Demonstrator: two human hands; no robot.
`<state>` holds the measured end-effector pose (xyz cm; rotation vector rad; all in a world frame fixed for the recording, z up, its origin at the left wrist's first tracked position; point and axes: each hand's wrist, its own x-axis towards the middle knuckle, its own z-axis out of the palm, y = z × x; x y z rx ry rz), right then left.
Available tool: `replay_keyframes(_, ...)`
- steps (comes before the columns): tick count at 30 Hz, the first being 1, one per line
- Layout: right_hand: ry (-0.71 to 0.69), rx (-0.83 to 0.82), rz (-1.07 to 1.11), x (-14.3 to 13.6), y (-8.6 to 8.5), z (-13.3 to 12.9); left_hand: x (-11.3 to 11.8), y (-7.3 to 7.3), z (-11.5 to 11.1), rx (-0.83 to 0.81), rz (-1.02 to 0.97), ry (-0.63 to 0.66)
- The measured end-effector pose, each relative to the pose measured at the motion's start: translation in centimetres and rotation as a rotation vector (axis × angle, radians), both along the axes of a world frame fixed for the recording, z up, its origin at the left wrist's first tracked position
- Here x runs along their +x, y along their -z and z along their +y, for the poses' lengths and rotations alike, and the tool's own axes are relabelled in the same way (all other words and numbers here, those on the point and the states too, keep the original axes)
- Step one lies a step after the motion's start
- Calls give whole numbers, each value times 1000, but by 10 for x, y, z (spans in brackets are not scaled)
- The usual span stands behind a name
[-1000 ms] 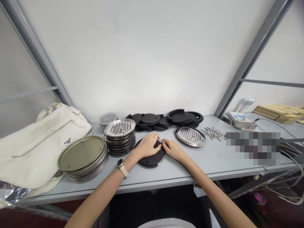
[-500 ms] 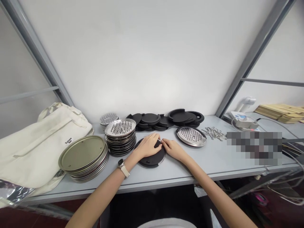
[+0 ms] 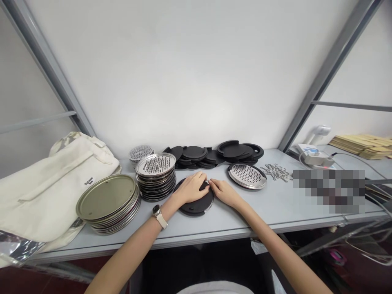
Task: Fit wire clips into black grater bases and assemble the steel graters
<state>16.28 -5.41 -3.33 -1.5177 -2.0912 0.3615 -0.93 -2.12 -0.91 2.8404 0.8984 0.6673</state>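
With my left hand point(image 3: 191, 188), I pressed over the black disc point(image 3: 194, 207) on the grey table point(image 3: 223, 218); I could not tell its grip. My right hand point(image 3: 224, 192) pinched narrowly a small metal piece point(image 3: 207, 182) at the disc's far right edge. Left of the disc stood the grater stack point(image 3: 155, 164).

bright, soft light; pale glow on the wall point(image 3: 196, 110); edges stretched; right side partly pixelated.

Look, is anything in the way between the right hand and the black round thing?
No, nothing that I can see. The right hand has its fingers at the edge of the black round thing, pinching a small shiny piece. The left hand rests on top, not in between.
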Motion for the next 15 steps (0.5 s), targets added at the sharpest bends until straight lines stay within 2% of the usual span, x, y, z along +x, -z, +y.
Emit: replay_keyframes(15,-16,13,6,0,0,0,0,-1,0,13,34,20)
